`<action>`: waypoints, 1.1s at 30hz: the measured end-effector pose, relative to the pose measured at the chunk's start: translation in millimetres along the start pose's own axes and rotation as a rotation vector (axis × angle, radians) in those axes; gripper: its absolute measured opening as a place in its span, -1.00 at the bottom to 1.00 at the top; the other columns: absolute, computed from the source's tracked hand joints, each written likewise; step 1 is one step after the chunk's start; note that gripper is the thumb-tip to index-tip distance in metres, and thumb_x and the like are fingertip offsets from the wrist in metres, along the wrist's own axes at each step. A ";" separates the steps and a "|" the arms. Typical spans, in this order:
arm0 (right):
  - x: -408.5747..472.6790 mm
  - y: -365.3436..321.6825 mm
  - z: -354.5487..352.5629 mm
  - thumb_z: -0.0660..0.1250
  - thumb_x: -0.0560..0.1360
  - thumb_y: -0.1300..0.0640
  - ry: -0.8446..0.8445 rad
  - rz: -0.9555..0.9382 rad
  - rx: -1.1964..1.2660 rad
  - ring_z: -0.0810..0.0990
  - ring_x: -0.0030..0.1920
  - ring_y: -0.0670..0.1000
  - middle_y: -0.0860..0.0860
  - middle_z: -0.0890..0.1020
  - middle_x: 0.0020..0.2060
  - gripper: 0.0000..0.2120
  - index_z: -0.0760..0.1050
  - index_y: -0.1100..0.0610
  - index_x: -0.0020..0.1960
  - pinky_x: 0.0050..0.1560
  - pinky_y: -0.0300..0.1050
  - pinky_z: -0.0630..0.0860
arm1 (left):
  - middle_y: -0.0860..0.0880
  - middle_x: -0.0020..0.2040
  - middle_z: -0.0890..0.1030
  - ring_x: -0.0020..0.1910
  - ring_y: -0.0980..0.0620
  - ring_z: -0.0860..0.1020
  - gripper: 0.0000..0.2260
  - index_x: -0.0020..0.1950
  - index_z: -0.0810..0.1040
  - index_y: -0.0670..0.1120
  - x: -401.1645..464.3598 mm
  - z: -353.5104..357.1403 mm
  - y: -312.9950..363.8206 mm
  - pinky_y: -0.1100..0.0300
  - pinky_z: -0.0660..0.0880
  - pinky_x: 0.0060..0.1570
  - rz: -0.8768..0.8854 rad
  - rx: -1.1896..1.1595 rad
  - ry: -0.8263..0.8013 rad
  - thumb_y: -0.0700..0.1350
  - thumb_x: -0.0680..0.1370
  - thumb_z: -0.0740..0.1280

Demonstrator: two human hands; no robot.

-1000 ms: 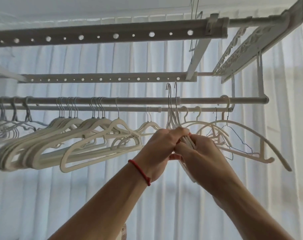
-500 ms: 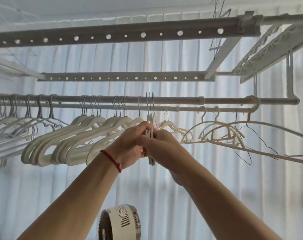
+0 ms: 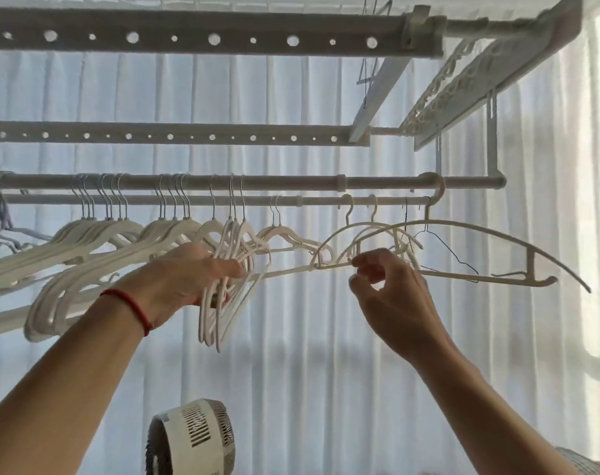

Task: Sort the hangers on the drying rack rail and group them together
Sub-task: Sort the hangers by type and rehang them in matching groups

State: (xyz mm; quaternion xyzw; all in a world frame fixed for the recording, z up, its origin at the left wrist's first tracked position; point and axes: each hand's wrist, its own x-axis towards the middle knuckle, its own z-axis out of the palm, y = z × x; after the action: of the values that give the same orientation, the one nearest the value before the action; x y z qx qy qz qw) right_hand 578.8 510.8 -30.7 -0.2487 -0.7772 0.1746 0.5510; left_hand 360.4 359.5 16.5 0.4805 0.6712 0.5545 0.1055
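Observation:
Several cream hangers (image 3: 96, 245) hang in groups on the front rail (image 3: 291, 182) at the left. My left hand (image 3: 192, 275) grips a small bundle of thin cream hangers (image 3: 230, 286), whose hooks sit over the front rail beside that group. My right hand (image 3: 384, 289) is apart from the bundle, fingers loosely curled, fingertips at the lower bar of a curved white hanger (image 3: 360, 234) on the rear rail (image 3: 326, 200). A large arched hanger (image 3: 497, 234) and a dark wire hanger (image 3: 453, 252) hang at the right end.
A perforated upper bar (image 3: 189, 37) and a second one (image 3: 171, 136) run overhead. White curtains (image 3: 309, 337) fill the background. A round white fan (image 3: 192, 437) stands below between my arms. Pale blue hangers (image 3: 3, 231) hang at the far left.
The bundle held by both hands went onto the front rail beside the left group. My right hand let go and moved right to the curved hanger; my left still holds the bundle.

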 end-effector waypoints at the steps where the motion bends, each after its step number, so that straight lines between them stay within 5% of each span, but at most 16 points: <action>1: -1.6 7.1 -5.6 0.34 0.53 0.07 0.000 0.007 -0.011 0.56 0.08 -0.14 -0.16 0.62 0.01 -0.82 0.55 -0.07 0.12 0.12 -0.15 0.46 | -0.21 -0.20 0.63 -0.23 -0.15 0.64 -0.68 -0.04 0.65 -0.26 -1.1 2.2 3.2 -0.10 0.64 -0.01 -0.003 0.101 0.046 -0.02 0.41 0.52; 3: -7.7 21.2 -13.9 0.34 0.53 0.07 -0.006 0.011 -0.039 0.54 0.09 -0.17 -0.18 0.60 0.01 -0.82 0.55 -0.08 0.13 0.12 -0.18 0.45 | -0.12 -0.31 0.69 -0.30 -0.11 0.69 -0.70 -0.18 0.65 -0.18 -3.4 8.1 10.3 -0.05 0.65 -0.05 -0.009 0.350 0.147 0.06 0.43 0.51; 6: -17.3 41.5 -23.2 0.35 0.53 0.06 -0.041 0.008 -0.084 0.52 0.10 -0.20 -0.21 0.59 0.02 -0.81 0.54 -0.11 0.13 0.17 -0.16 0.46 | -0.07 -0.15 0.70 -0.11 -0.10 0.66 -0.63 0.07 0.65 -0.09 -12.1 21.8 18.2 0.04 0.54 -0.02 0.034 0.687 0.320 0.17 0.46 0.45; 10: -26.3 64.8 -31.5 0.36 0.53 0.09 -0.073 0.012 -0.092 0.53 0.09 -0.24 -0.24 0.60 -0.01 -0.83 0.56 -0.12 0.09 0.16 -0.16 0.50 | -0.22 0.07 0.60 0.09 -0.25 0.51 -0.60 0.23 0.57 -0.17 -43.2 60.8 28.0 -0.11 0.47 0.06 0.456 0.920 0.654 0.02 0.48 0.38; 14: -36.8 76.5 -38.1 0.39 0.51 0.13 0.000 -0.093 -0.132 0.53 0.08 -0.23 -0.28 0.58 0.00 -0.80 0.57 -0.12 0.08 0.14 -0.20 0.47 | 0.04 0.10 0.58 0.15 -0.03 0.51 -0.66 0.16 0.60 0.01 -72.9 116.5 32.2 0.04 0.51 0.08 0.676 0.755 0.497 0.10 0.47 0.25; 18: -24.6 79.7 -66.5 0.39 0.47 0.13 0.099 -0.201 -0.157 0.55 0.01 -0.22 -0.26 0.61 0.00 -0.77 0.59 -0.09 0.09 0.08 -0.19 0.44 | 0.19 0.23 0.53 0.30 0.17 0.40 -0.65 0.23 0.56 0.12 -65.8 156.2 28.5 0.21 0.38 0.19 0.495 0.746 0.307 0.18 0.50 0.22; 24: -15.6 100.2 -61.3 0.31 0.53 0.04 -0.184 -0.115 -0.041 0.52 0.09 -0.36 -0.32 0.60 0.04 -0.75 0.57 -0.17 0.18 0.16 -0.22 0.44 | -0.01 0.38 0.51 0.40 0.00 0.38 -0.57 0.37 0.50 -0.04 22.9 182.0 -7.1 0.10 0.36 0.37 0.223 0.694 0.211 0.02 0.52 0.34; 28: 13.5 109.4 -0.2 0.31 0.57 0.08 -0.348 -0.053 0.084 0.55 0.21 -0.26 -0.22 0.64 0.16 -0.70 0.56 -0.11 0.28 0.28 -0.12 0.49 | -0.08 0.37 0.49 0.43 -0.05 0.34 -0.56 0.38 0.49 -0.14 62.8 159.8 -35.7 0.09 0.26 0.44 0.230 1.026 0.323 -0.04 0.52 0.29; 33: 65.8 87.9 87.2 0.28 0.60 0.12 -0.418 0.031 0.274 0.62 0.18 -0.04 -0.05 0.68 0.14 -0.72 0.61 0.07 0.27 0.23 -0.10 0.50 | -0.06 0.37 0.48 0.41 -0.12 0.36 -0.58 0.35 0.47 -0.04 70.0 128.5 -56.4 -0.15 0.13 0.48 0.137 1.492 0.301 0.01 0.50 0.21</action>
State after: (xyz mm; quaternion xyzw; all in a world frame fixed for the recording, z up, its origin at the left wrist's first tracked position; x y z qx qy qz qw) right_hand 495.9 620.8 -56.9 -0.1421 -0.8395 0.3344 0.4040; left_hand 381.1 499.8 -50.4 0.3843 0.8438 0.0190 -0.3741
